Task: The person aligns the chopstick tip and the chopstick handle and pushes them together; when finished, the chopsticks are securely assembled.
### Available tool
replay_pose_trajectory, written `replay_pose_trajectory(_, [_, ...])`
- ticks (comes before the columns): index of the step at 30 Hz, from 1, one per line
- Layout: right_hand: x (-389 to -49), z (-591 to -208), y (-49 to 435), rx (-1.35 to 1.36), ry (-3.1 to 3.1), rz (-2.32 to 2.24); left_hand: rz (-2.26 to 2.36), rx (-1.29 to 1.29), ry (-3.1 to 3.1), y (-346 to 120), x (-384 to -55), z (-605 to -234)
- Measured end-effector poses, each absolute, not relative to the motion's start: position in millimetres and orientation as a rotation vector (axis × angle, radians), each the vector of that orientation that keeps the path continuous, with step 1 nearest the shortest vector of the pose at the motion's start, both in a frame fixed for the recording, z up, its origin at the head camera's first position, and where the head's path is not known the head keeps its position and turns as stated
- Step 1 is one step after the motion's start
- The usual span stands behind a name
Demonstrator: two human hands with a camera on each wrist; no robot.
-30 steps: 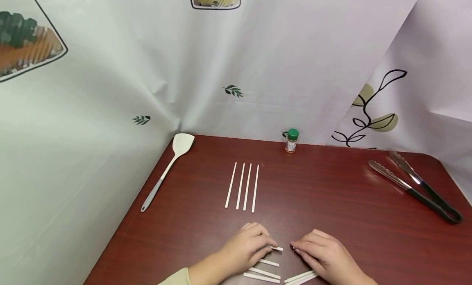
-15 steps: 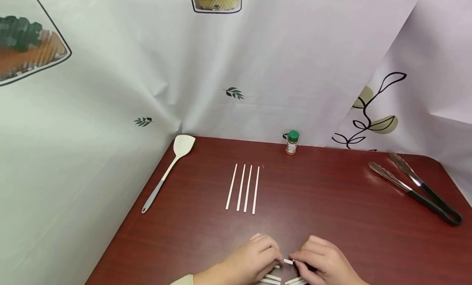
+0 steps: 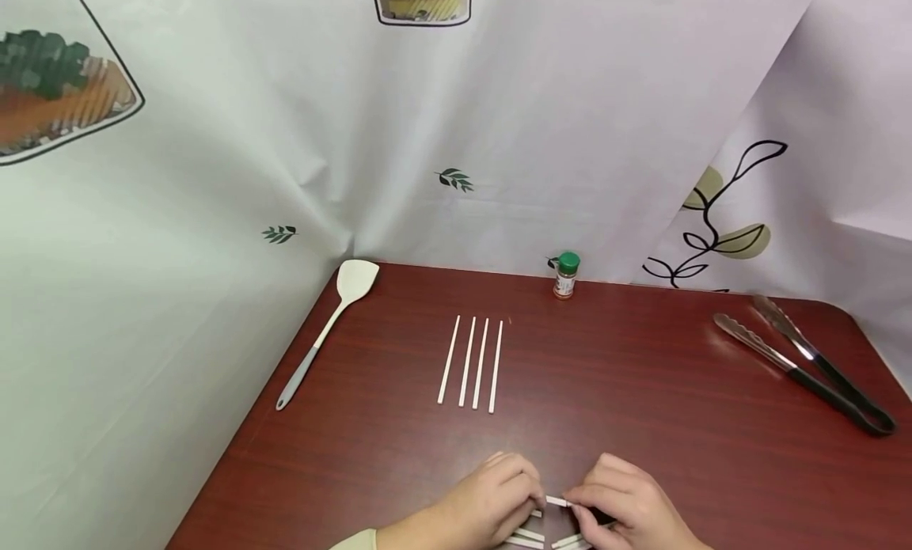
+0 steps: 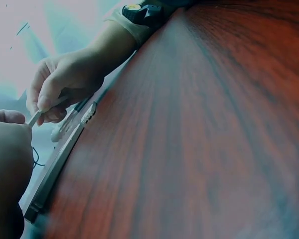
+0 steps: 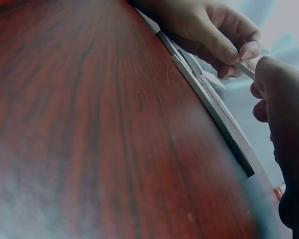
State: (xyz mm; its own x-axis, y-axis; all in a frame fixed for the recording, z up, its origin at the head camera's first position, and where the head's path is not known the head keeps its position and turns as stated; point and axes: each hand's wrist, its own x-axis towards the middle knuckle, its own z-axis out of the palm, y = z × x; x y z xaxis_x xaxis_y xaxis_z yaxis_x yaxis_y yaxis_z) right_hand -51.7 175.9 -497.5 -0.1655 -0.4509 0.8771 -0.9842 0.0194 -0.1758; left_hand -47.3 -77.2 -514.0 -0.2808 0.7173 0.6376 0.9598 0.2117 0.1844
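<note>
Low in the head view, my left hand [image 3: 495, 498] and right hand [image 3: 623, 502] face each other close above the table. Between them spans a slim white chopstick [image 3: 557, 501], pinched at one end by each hand. The right wrist view shows its short bare middle [image 5: 245, 69], thumb and fingers of the left hand on one side. Most of its length is hidden by the fingers. More white chopsticks [image 3: 526, 542] lie beneath the left hand, and others [image 3: 570, 542] beside the right hand, partly covered. Several chopsticks [image 3: 470, 364] lie in a near-parallel row farther up the table.
A white spatula [image 3: 324, 328] with grey handle lies along the table's left edge. At the back stands a small green-capped spice jar [image 3: 566, 276]. Metal tongs [image 3: 805, 360] with black handles lie spread at the right. A printed white cloth [image 3: 399, 123] hangs behind the table.
Both hands have shifted slightly lower in the view, and the left hand has come closer to the right. The chopstick now spans the gap between them. The row of chopsticks stays put.
</note>
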Motion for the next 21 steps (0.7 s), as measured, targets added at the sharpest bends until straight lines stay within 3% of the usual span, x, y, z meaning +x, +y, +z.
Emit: replay_pose_trajectory(21, [-43.9,-496.3,178.3,1.354,-1.819,1.111,-0.897,-1.546,-2.111,-76.4,-47.6,-515.6])
